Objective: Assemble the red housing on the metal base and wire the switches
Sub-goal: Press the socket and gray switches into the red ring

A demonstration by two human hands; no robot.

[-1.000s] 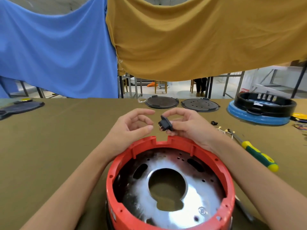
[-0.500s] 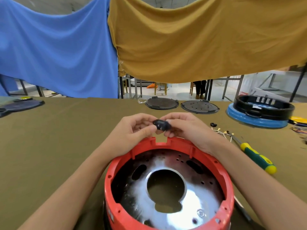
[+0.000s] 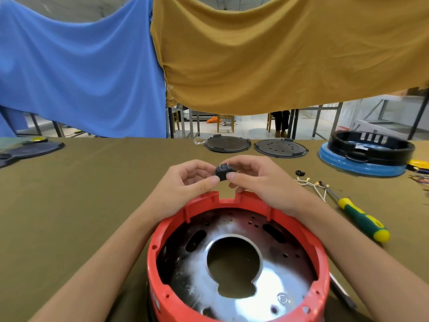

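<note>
Two hands meet just beyond the far rim of the red housing (image 3: 234,205), pinching one small black switch (image 3: 222,173) between them. The left hand (image 3: 185,182) has its thumb tip against the switch's left lower edge, its other fingers curled above and behind the part. The right hand (image 3: 257,180) grips the switch's right side with thumb and forefinger, the remaining fingers folded under. The switch is held in the air, above and slightly behind a rectangular notch (image 3: 227,196) cut in the housing's far wall, not touching the housing.

The housing sits near the viewer on the olive cloth of the table (image 3: 81,205), its open side up. Inside it lies the metal base (image 3: 234,263), a shiny plate with a large keyhole-shaped opening in its middle and several small holes and slots around it.

To the right of the right wrist lie loose white wires (image 3: 311,184) with metal terminals, touching the shaft of a screwdriver (image 3: 357,217) with a green and yellow handle. A small black part (image 3: 300,173) lies near the wires. Farther back are two dark round plates (image 3: 255,146), and at far right a black ring (image 3: 371,147) rests on a blue disc (image 3: 362,165). Blue and mustard cloths (image 3: 209,54) hang behind the table.
</note>
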